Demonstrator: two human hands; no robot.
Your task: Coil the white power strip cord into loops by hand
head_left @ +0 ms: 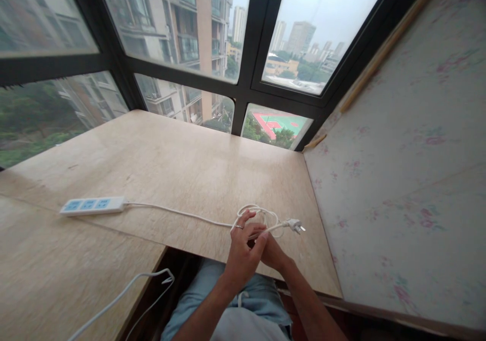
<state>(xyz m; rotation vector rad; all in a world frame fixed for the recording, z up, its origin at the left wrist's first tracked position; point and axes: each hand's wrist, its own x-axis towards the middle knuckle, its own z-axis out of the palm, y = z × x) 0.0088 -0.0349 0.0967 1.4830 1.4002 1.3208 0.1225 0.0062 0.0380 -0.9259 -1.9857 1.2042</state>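
Observation:
Close to the front edge of the stone-patterned counter, my two hands meet over a loosely coiled white power cord (pixel 279 217). My left hand (pixel 245 247), with a ring on one finger, has its thumb and fingers closed on the cord, one finger lifted over the loops. Partly hidden behind it, my right hand (pixel 272 252) also grips the cord. The plug (pixel 295 225) sticks out to the right, its metal prongs showing. From the coil the cord runs left across the counter to a white power strip (pixel 93 206) with blue socket faces.
The counter (pixel 182 154) reaches back to dark-framed windows (pixel 243 78). A floral-papered wall (pixel 398 194) bounds it on the right. At the lower left, another white cable (pixel 125 290) hangs over the counter's inner edge by my legs (pixel 201 290).

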